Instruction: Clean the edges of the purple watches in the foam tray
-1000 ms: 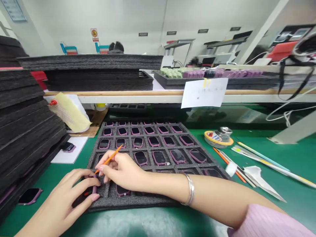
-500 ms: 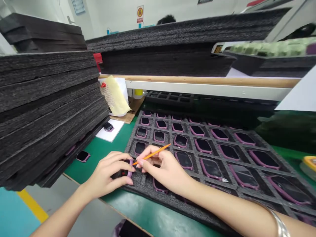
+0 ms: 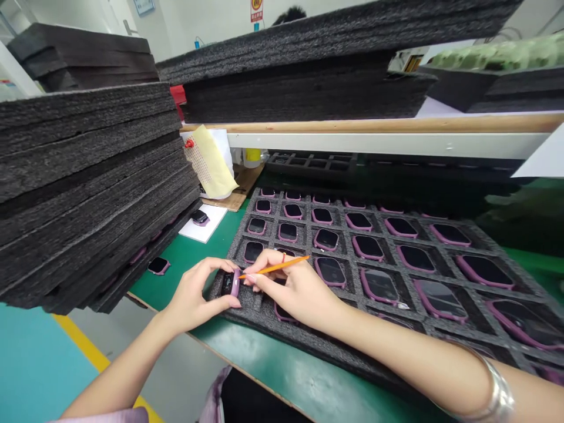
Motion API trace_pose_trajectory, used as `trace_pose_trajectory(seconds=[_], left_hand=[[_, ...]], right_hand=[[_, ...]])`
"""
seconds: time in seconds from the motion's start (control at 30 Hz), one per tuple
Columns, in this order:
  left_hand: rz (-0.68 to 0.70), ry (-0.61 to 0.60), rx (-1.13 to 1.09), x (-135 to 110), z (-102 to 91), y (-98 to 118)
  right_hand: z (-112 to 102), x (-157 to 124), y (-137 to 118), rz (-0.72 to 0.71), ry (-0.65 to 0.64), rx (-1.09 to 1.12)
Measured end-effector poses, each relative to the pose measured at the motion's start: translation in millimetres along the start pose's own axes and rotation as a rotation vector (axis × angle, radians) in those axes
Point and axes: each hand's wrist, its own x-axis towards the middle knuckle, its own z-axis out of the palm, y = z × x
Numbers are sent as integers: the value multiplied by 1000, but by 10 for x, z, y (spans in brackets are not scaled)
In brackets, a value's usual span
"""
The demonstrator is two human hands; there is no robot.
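Note:
At the near left corner of a black foam tray [image 3: 299, 346], my left hand [image 3: 200, 288] grips a purple watch case [image 3: 235, 283] between thumb and fingers. The case is tilted on its side, with its dark face toward the left. My right hand [image 3: 291, 285] pinches a thin orange pointed stick [image 3: 282, 266] like a pen. Its tip touches or nearly touches the purple side of the case. Several more purple watch cases [image 3: 368, 247] with dark screens lie in the tray's compartments.
Tall stacks of black foam sheets [image 3: 97, 176] stand at the left. A shelf [image 3: 352, 142] with more foam crosses behind the tray. One watch case [image 3: 158, 265] lies on the green table [image 3: 264, 364]; another [image 3: 200, 217] rests on a white card [image 3: 211, 226].
The view has shifted slightly. My left fingers have moved off the face of the watch case, showing more of it. The orange stick lies flatter, its tip higher on the case's side.

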Motion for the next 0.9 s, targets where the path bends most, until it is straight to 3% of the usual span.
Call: trace_pose_trajectory(seconds=[0.4,0.7,0.9], left_hand=[[-177,-113,187,124,-94,332],[-225,-51,206,78,-28,368],[-210,-142,253,173,-91,473]], right_hand=[[6,10,-58,32,29,-45],[11,-9,-25,-14,42,-30],[-65,-28,-148,-30,58,-14]])
